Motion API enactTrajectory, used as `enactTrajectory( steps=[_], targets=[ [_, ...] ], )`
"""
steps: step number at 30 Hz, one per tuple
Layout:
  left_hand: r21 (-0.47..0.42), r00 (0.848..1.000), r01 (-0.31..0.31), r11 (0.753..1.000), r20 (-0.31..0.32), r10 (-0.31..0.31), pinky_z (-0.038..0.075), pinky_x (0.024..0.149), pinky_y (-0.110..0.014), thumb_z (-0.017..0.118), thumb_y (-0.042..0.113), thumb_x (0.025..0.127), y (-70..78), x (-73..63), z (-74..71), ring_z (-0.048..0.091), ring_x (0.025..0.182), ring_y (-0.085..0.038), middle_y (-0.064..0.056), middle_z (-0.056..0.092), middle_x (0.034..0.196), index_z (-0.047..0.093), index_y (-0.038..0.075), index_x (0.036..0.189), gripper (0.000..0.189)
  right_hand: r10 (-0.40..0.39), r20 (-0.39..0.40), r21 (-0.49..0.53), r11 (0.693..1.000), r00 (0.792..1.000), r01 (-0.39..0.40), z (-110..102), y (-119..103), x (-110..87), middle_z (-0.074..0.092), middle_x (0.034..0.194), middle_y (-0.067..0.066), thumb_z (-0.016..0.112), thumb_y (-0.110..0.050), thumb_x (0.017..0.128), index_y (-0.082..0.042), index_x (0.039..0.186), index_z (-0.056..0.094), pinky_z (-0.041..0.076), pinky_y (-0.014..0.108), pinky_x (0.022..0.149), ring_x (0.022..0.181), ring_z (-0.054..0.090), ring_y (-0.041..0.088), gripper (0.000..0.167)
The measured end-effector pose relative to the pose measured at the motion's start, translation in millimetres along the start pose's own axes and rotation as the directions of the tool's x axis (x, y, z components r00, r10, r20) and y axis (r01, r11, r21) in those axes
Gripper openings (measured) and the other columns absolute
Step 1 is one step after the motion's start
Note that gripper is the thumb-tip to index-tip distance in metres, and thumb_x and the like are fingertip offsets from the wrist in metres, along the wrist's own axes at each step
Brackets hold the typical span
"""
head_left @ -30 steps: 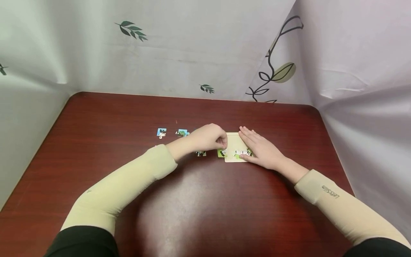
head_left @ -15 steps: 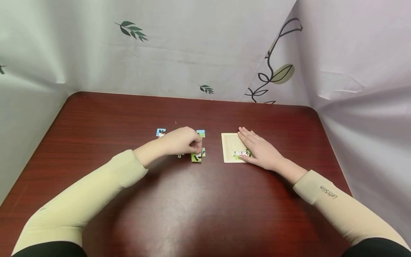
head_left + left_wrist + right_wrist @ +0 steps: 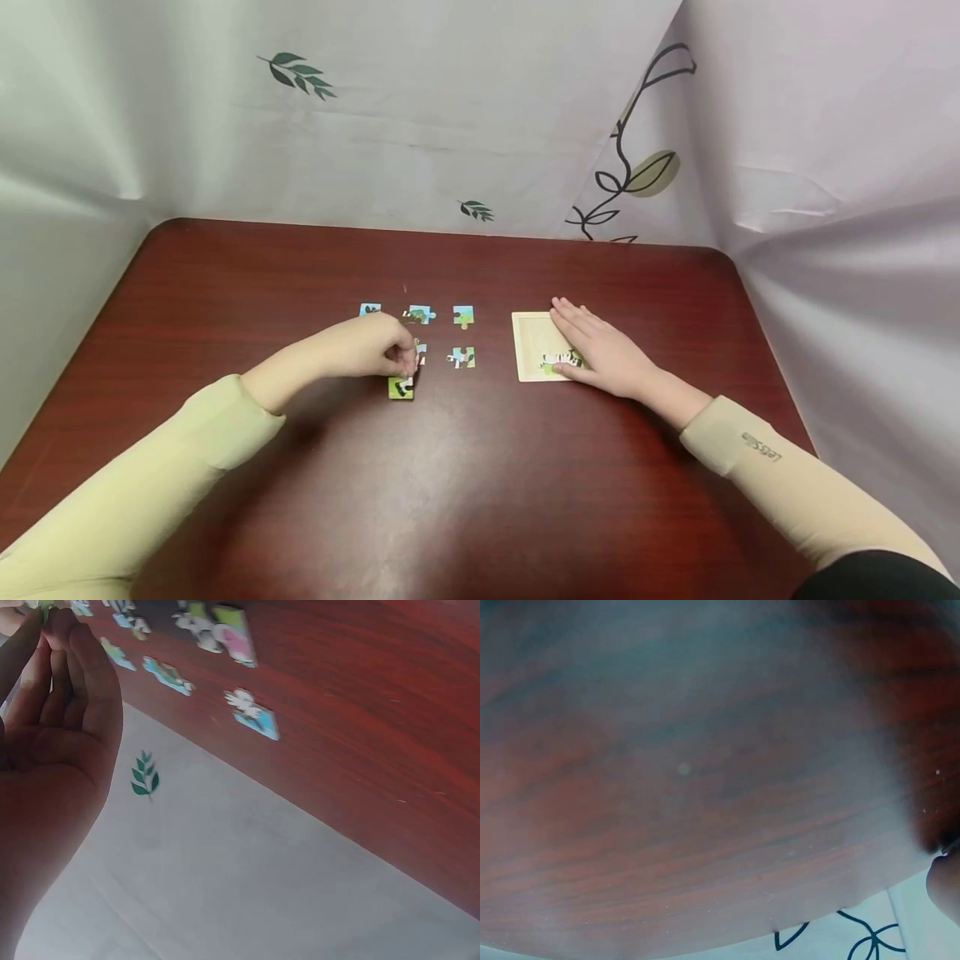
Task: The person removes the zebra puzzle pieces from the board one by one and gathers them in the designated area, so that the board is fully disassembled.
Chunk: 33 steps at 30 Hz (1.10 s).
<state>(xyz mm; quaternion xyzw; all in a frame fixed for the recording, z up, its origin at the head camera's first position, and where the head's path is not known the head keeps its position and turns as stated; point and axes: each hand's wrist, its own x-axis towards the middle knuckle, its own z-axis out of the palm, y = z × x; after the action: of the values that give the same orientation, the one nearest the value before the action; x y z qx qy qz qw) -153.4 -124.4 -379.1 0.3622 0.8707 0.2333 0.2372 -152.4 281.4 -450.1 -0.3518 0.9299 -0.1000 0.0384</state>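
My left hand pinches a green puzzle piece with black and white markings, left of the wooden puzzle tray. In the left wrist view, bent fingers and thumb of the left hand meet at the piece, near the top left corner. My right hand lies with straight fingers over the right side of the pale puzzle tray. A zebra-striped piece shows inside the tray, partly covered by the right thumb. The right wrist view catches only a sliver of the hand.
Loose puzzle pieces lie left of the tray, including a blue-green piece, a blue-and-white piece and a tree piece. The left hand partly hides others. Beyond the dark red table hangs a pale curtain.
My left hand has moved left from the tray's edge, carrying the green puzzle piece past the loose pieces. My right hand has stayed on the tray.
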Motion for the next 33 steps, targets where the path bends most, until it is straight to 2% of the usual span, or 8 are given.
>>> enactTrajectory(
  steps=[3,8,14,20,33],
  targets=[
    [-0.007,1.0,0.002,1.0,0.013,-0.002,0.056,0.075,-0.024,0.075,0.001,0.092,-5.9,-9.3,-0.7,0.065,0.076,-0.002,0.008,0.075,0.079,0.077,0.015,0.081,0.018,0.004,0.006,-0.003,1.0,1.0,-0.004,0.6,-0.2,0.5,0.023,0.176,0.02,0.066,-0.045,0.102,0.003,0.165,0.029,0.024,0.054,0.132,0.164,0.022,0.035,0.087],
    [-0.041,0.998,0.045,0.998,0.05,-0.043,0.055,0.075,-0.024,0.074,0.0,0.092,-12.3,-23.0,-4.5,0.064,0.076,-0.002,0.008,0.074,0.079,0.077,0.015,0.081,0.019,0.004,0.01,-0.001,1.0,1.0,-0.004,1.6,0.0,1.1,0.022,0.176,0.019,0.065,-0.046,0.102,0.003,0.165,0.028,0.023,0.053,0.133,0.165,0.021,0.035,0.088],
    [-0.061,0.996,0.063,0.996,0.064,-0.059,0.052,0.07,-0.023,0.073,-0.001,0.092,-18.3,-33.3,-9.0,0.062,0.075,-0.004,0.008,0.073,0.08,0.076,0.013,0.081,0.018,0.003,0.008,0.002,1.0,1.0,-0.003,2.5,1.3,0.9,0.022,0.176,0.02,0.066,-0.046,0.102,0.003,0.165,0.028,0.023,0.053,0.133,0.165,0.021,0.035,0.088],
    [-0.059,0.996,0.061,0.996,0.062,-0.057,0.051,0.069,-0.022,0.075,0.001,0.091,-24.9,-37.9,-6.3,0.062,0.076,-0.003,0.01,0.073,0.079,0.076,0.013,0.081,0.016,0.004,0.006,0.0,1.0,1.0,-0.004,2.3,1.6,1.2,0.022,0.176,0.019,0.065,-0.046,0.102,0.002,0.165,0.028,0.023,0.053,0.133,0.165,0.021,0.035,0.088],
    [-0.069,0.995,0.088,0.994,0.058,-0.084,0.052,0.072,-0.022,0.076,0.001,0.091,-28.7,-38.9,2.3,0.063,0.076,-0.003,0.01,0.073,0.079,0.076,0.014,0.081,0.016,-0.001,0.002,-0.013,1.0,1.0,0.001,1.8,3.0,1.0,0.023,0.175,0.021,0.066,-0.045,0.101,0.003,0.165,0.028,0.024,0.054,0.132,0.164,0.023,0.036,0.089]
  ],
)
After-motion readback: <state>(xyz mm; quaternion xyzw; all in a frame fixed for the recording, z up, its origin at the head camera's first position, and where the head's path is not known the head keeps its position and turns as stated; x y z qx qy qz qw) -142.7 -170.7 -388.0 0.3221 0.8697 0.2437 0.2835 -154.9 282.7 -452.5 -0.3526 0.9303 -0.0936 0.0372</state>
